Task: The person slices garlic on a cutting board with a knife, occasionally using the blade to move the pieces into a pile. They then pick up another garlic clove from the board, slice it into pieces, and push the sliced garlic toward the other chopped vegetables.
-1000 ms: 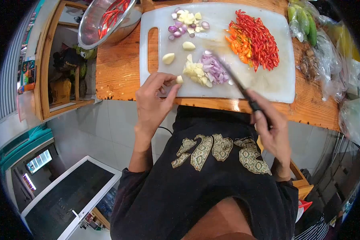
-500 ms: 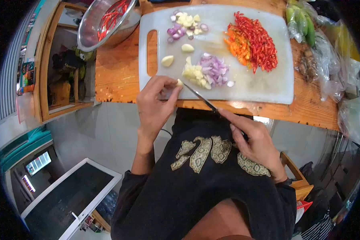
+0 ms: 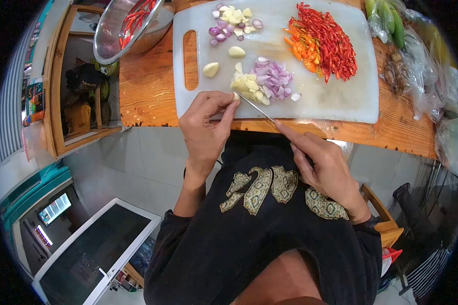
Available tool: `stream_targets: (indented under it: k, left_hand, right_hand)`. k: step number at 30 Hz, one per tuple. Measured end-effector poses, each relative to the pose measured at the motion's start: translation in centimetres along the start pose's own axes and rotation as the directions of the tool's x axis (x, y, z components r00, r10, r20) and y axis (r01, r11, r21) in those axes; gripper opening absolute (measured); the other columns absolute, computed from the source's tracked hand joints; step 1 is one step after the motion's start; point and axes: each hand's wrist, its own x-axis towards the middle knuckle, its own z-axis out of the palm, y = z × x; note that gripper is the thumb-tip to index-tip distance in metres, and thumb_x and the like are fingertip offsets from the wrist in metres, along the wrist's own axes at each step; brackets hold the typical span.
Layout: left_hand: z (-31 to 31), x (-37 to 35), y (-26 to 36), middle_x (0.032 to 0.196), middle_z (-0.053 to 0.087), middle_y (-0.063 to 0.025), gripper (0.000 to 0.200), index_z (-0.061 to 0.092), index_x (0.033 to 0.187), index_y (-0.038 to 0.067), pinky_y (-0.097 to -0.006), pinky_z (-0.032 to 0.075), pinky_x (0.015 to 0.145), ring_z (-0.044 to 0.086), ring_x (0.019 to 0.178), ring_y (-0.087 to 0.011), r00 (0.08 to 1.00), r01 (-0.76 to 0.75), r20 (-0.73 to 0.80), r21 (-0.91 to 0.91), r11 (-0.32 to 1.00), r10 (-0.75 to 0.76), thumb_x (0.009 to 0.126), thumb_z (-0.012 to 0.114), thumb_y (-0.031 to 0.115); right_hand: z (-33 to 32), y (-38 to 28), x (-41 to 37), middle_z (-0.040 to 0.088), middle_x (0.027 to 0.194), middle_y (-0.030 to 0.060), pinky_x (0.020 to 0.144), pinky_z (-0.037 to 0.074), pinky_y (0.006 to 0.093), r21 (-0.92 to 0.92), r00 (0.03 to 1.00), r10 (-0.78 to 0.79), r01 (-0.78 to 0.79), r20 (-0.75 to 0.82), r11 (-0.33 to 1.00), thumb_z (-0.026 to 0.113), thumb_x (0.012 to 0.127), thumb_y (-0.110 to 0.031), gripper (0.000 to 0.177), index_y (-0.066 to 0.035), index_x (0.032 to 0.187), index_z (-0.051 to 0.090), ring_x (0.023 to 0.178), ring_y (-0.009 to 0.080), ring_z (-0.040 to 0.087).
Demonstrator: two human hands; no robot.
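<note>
My left hand (image 3: 208, 124) pinches a small pale garlic clove (image 3: 236, 96) at the near edge of the white cutting board (image 3: 336, 109). In my right hand (image 3: 318, 165) is a knife (image 3: 258, 110), its tip against the clove. Just beyond lies a heap of sliced garlic (image 3: 246, 83), touching a heap of sliced shallots (image 3: 273, 79). Two whole garlic cloves (image 3: 210, 69) rest apart to the left. Further back are peeled shallots (image 3: 221, 31) mixed with more garlic. Chopped red chilies (image 3: 331, 43) and orange chilies (image 3: 304, 50) are piled on the right.
A metal bowl (image 3: 104, 38) with red chilies stands at the back left of the wooden table (image 3: 145, 81). Plastic bags (image 3: 417, 66) and green produce (image 3: 392, 23) line the right side. A white-framed door (image 3: 132, 244) is at lower left.
My left hand and the knife have shifted slightly right and away from me, closer to the sliced garlic. The camera view has moved a little as well.
</note>
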Motion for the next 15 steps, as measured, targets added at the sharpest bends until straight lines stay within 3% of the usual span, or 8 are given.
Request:
stream_targets:
  k: [15]
  left_hand:
    - [-0.2, 0.2, 1.3, 0.099, 0.070, -0.0108, 0.014, 0.073, 0.098, -0.006, -0.0274, 0.059, 0.078, 0.071, 0.089, -0.0154, 0.997, 0.039, 0.069, 0.049, 0.998, -0.043, 0.085, 0.077, -0.004]
  right_hand:
    - [-0.9, 0.6, 0.3, 0.059, 0.073, 0.0160, 0.067, 0.050, 0.0445, 0.067, 0.998, -0.050, 0.052, -0.044, 0.996, 0.063, 0.090, 0.002, 0.057, -0.013, 0.145, 0.058, 0.067, 0.0325, 0.060]
